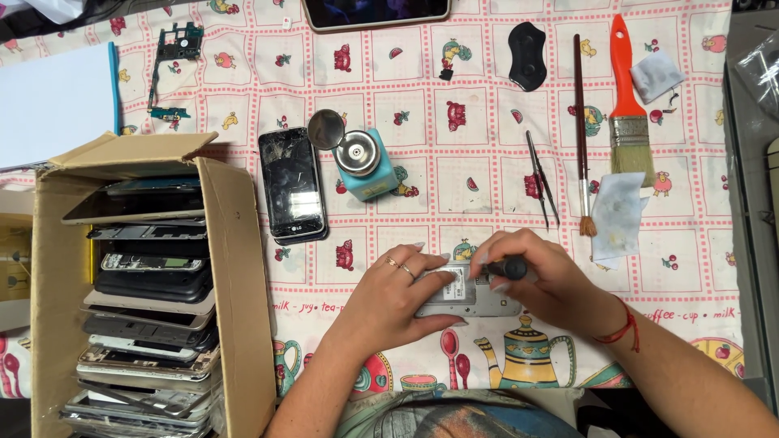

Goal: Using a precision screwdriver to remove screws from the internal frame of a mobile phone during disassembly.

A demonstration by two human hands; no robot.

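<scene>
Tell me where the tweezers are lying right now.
In the head view, the tweezers lie on the patterned tablecloth, right of centre, between the teal dispenser bottle and the thin brown-handled brush, just above the right hand.

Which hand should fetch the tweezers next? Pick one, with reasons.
Probably the right hand: the tweezers lie just beyond it, but it must drop the black-handled tool first. The left hand pins the grey phone frame.

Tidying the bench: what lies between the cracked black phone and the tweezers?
The teal pump bottle with its steel lid open, in the head view.
</scene>
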